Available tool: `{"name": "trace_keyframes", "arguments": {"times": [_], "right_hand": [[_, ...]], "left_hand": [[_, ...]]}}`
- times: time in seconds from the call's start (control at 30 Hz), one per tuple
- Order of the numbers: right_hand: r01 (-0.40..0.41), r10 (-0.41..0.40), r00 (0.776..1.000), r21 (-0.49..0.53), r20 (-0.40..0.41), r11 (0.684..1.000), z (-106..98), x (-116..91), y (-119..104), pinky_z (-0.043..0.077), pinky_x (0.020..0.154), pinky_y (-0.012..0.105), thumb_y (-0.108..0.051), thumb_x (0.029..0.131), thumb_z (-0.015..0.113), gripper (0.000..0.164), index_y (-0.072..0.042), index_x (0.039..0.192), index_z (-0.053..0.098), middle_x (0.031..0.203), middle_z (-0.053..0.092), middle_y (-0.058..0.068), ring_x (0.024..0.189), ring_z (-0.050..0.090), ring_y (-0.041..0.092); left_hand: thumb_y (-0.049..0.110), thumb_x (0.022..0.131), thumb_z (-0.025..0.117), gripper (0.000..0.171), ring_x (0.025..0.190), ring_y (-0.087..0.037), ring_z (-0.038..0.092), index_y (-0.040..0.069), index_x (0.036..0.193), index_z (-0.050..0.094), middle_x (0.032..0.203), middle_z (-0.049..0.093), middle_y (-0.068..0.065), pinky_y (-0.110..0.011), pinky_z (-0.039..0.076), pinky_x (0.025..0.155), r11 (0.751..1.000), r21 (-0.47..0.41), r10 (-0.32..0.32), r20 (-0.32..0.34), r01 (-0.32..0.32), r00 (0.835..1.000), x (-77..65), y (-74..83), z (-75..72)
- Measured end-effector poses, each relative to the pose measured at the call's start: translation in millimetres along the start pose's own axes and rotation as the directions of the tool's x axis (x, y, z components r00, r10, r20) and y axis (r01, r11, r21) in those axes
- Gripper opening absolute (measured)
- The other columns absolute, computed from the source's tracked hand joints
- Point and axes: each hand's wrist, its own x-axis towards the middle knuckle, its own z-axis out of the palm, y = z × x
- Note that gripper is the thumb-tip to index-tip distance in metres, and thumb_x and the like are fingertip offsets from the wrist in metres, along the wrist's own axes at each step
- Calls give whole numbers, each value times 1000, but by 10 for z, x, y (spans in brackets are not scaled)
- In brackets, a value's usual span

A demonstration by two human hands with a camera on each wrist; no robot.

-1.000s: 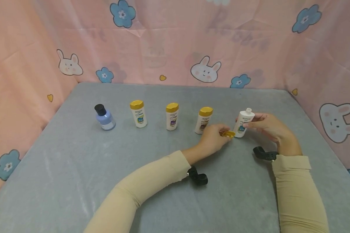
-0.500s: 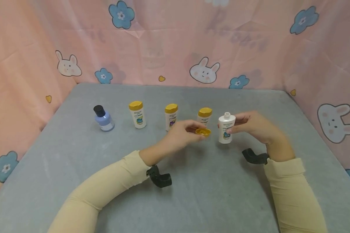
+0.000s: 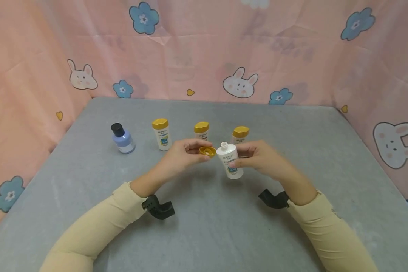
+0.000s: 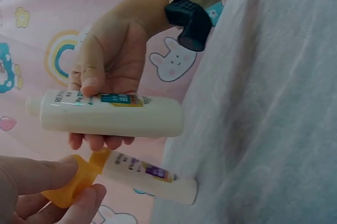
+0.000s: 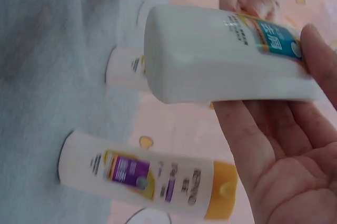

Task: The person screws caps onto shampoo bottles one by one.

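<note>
A yellow bottle cap (image 3: 207,151) is pinched between the thumb and fingers of my left hand (image 3: 179,156), its hollow inside facing up in the head view. My right hand (image 3: 263,160) grips an uncapped white shampoo bottle (image 3: 232,166) by its sides, thumb on the label. The bottle leans slightly left, its bare neck (image 3: 224,145) close beside the cap. In the left wrist view the cap (image 4: 71,184) sits below the held bottle (image 4: 110,116). From the right wrist the bottle's white base (image 5: 163,55) shows, raised over the cloth.
Behind the hands stand two yellow-capped white bottles, one in the middle (image 3: 201,130) and one to the right (image 3: 240,134), both partly hidden. Further left are another yellow-capped bottle (image 3: 162,136) and a blue bottle with a black cap (image 3: 123,139). A grey cloth (image 3: 217,234) covers the table.
Both hands have moved left, the left one carrying the cap and the right one the white bottle. The bottle has come off the table, tilted left, and is now nearer the cap.
</note>
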Motion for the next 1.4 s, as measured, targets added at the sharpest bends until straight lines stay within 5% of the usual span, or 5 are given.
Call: {"name": "trace_keyframes", "arguments": {"times": [0.2,0.5,0.73,1.07,1.4], "right_hand": [[-14,14,1000,-37,-2,999,68,45,-54,54,99,49,-21,91,73,44,-7,132,64,128,67,14,116,63,28],[-31,30,999,-5,-22,1000,98,18,-138,54,99,49,-16,91,73,39,-2,126,63,125,68,17,116,64,28],[-37,38,998,11,-43,999,112,2,-142,55,96,45,-15,91,73,38,-2,126,64,125,68,17,115,65,27],[-35,33,998,-31,-57,999,136,13,-101,57,86,38,-19,90,75,42,-6,128,66,119,71,14,104,67,22],[-54,53,995,-8,-81,998,162,22,-85,57,84,36,-21,90,74,40,-6,126,66,120,71,15,104,68,22]], "left_hand": [[13,90,74,40,118,-18,64,12,129,66,138,62,-3,-32,56,98,1000,25,-17,7,17,1000,-20,96,-89],[4,89,73,32,104,-19,67,2,118,59,123,67,-14,-29,58,90,1000,-23,-5,20,6,1000,-14,184,-189],[3,90,71,31,108,-20,66,3,120,63,128,66,-12,-29,58,92,1000,-8,0,24,0,1000,-33,183,-241],[10,93,70,42,106,-16,67,4,133,61,132,65,-13,-36,56,97,997,4,81,25,-81,996,-45,177,-285],[2,92,68,31,99,-17,66,-2,122,61,116,67,-16,-32,58,92,994,-40,105,28,-104,994,-42,156,-257]]}}
